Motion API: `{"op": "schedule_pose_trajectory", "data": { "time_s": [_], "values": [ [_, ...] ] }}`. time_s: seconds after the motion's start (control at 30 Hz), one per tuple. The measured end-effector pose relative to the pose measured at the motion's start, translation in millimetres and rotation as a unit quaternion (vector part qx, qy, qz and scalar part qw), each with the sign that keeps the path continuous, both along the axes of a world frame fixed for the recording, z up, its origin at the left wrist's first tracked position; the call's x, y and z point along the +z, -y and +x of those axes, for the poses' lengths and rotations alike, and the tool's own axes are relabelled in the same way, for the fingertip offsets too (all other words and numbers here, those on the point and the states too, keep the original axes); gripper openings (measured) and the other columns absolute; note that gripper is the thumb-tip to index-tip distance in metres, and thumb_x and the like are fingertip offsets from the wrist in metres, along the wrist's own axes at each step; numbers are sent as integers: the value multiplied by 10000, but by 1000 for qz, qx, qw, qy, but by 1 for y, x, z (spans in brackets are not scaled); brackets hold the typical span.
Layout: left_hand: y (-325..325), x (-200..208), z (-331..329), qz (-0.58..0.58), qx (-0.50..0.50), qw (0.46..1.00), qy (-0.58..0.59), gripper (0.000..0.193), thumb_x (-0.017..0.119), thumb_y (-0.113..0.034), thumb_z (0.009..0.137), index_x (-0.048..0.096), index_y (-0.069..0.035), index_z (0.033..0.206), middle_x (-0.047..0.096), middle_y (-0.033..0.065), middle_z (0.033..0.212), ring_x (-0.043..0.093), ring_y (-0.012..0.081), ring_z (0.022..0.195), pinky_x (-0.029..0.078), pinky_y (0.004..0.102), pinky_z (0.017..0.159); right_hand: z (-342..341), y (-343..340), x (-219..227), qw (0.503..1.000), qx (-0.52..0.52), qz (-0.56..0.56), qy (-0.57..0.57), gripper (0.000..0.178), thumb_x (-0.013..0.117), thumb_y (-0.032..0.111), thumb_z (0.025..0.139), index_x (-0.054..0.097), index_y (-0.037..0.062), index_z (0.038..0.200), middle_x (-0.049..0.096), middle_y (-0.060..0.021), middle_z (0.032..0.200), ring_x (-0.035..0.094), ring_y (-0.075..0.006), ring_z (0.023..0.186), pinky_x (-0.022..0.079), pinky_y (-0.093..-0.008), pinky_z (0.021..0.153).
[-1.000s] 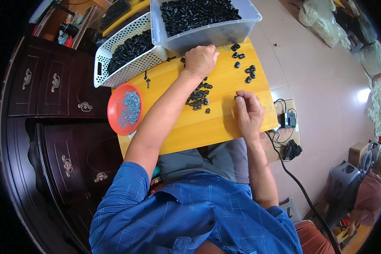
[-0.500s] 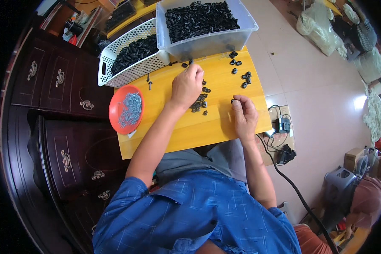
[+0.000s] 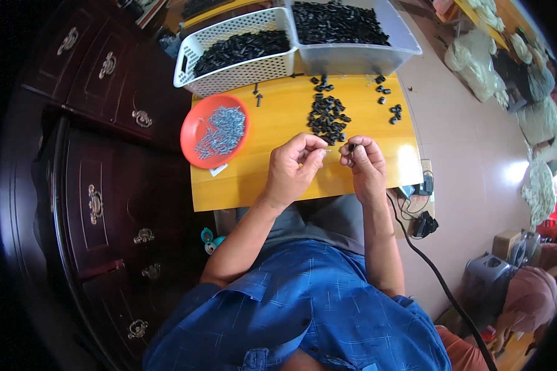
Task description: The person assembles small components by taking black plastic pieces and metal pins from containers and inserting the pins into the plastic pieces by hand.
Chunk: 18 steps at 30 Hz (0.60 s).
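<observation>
Above the near part of the yellow table, my two hands face each other a short gap apart. My left hand is pinched, with a tiny pale metal screw showing at its fingertips. Between the thumb and fingers of my right hand sits a small black plastic part, mostly covered. A heap of similar black parts lies just beyond my hands. To the left, an orange-red plate holds a pile of silvery screws.
Behind the heap stand a white perforated basket and a clear plastic bin, both filled with black pieces. Several loose black parts lie near the table's right edge. Dark wooden drawers stand at left; a black cable runs at right.
My left hand has come back from the far side of the table toward my right hand and now pinches a screw. The view has shifted, and more of the black heap shows.
</observation>
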<state>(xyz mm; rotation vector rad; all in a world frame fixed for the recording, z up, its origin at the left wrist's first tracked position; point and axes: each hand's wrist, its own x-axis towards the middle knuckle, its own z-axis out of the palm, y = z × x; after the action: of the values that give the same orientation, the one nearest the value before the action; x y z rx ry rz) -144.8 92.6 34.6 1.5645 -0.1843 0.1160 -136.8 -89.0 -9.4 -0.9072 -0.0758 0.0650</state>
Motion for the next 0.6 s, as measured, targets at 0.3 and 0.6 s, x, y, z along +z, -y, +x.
{"op": "schedule_pose_trajectory", "data": {
  "time_s": [0.3,0.6],
  "values": [
    [-35,9,-6,39,50,994,90,73,644,67,897,644,21,955,693,99,826,712,166,729,562,286,636,5,-45,-2,989,103,-94,37,164,596,125,1030,633,16,1147,685,-57,1007,655,-138,902,542,-289,840],
    [-57,2,-25,211,83,964,141,52,677,28,877,668,9,925,686,125,822,699,235,715,543,322,620,-2,-58,-11,980,159,-118,29,147,608,87,1020,635,-1,1134,693,-59,1006,662,-130,897,551,-283,844]
  ]
}}
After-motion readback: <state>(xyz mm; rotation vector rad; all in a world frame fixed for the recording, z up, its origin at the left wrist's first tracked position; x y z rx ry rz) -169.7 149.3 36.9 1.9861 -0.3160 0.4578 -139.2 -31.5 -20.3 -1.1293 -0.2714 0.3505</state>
